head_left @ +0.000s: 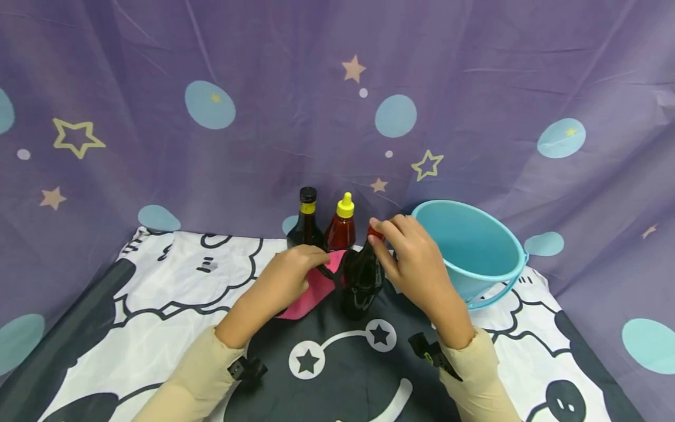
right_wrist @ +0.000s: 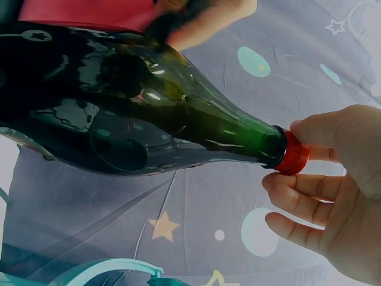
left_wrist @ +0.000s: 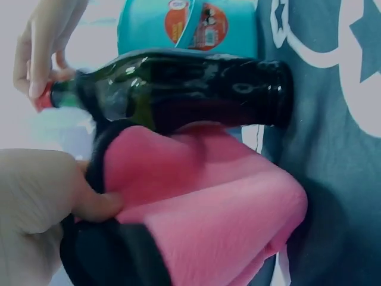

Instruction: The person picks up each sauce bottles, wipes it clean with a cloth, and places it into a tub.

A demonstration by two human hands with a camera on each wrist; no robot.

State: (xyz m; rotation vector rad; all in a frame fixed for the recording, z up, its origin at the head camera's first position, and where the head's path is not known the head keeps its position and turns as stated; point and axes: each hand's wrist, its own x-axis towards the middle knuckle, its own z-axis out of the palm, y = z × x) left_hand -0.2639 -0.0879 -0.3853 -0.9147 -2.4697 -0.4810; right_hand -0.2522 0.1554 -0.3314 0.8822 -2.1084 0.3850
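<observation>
My right hand (head_left: 416, 255) pinches the red cap (right_wrist: 296, 152) of a dark green glass bottle (head_left: 362, 281), which stands nearly upright over the dark part of the cloth. The right wrist view shows thumb and fingertips at the cap, other fingers loosely bent. In my left hand (head_left: 287, 275) is the edge of a pink fabric pouch (left_wrist: 220, 208) with black trim, its thumb on the pink cloth. The pouch's mouth is beside the bottle, and a black strap (left_wrist: 89, 95) crosses in front of the bottle's neck. The left fingers behind the trim are hidden.
Behind the pouch stand a dark bottle with a black cap (head_left: 308, 195) and a red sauce bottle with a yellow nozzle (head_left: 345, 206). A light blue bucket (head_left: 477, 281) with a handle is at the right. A purple curtain (head_left: 295, 88) hangs behind the patterned cloth (head_left: 184, 293).
</observation>
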